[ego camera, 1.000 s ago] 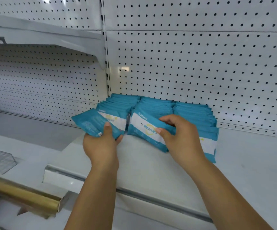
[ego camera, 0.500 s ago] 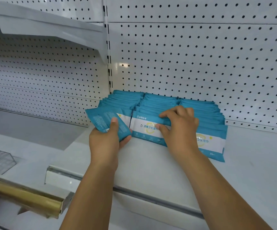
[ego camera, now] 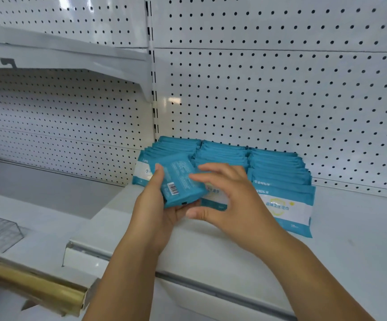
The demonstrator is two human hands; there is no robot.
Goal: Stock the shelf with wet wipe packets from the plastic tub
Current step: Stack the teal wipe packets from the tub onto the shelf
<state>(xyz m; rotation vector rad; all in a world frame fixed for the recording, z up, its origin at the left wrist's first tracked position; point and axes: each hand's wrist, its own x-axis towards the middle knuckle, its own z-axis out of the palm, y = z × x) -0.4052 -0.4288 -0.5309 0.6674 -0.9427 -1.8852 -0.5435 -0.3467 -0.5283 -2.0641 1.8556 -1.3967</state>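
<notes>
White pegboard back panel (ego camera: 280, 89), white shelf (ego camera: 211, 251) below. Three rows of teal wet wipe packets (ego camera: 278, 167) stand against the panel. Left hand (ego camera: 155, 212) grips one loose packet (ego camera: 178, 179) in front of the left row, barcode (ego camera: 172, 188) side up. Right hand (ego camera: 236, 205) has fingers spread and holds nothing, fingertips at that packet's right edge.

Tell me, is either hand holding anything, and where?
The left hand holds a blue packet, thumb on its left edge, fingers under it. The right hand is at its right side; a grip there cannot be told.
</notes>
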